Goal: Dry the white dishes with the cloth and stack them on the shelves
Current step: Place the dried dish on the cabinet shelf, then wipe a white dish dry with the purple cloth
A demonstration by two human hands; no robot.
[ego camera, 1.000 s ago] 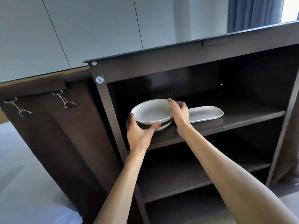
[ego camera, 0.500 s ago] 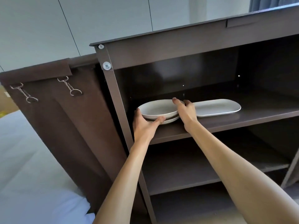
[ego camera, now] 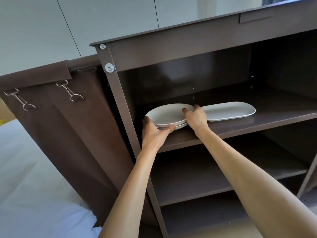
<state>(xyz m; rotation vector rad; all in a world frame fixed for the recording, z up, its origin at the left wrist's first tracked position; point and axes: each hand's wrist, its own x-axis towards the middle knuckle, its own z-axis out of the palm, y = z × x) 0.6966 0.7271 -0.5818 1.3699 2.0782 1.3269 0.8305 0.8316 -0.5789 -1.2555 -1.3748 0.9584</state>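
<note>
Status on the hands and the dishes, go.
Both hands, left and right, grip top plate, seated on plate below. Oval platter alongside. Nothing in the way.

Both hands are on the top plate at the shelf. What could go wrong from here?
1. The top plate sits on another plate near the shelf front; pulling the left hand out carelessly could drag the stack toward the edge.
2. The right hand is between the stack and the platter; withdrawing could nudge the platter.
3. The plates look slightly offset, so the top one may rock.
</note>
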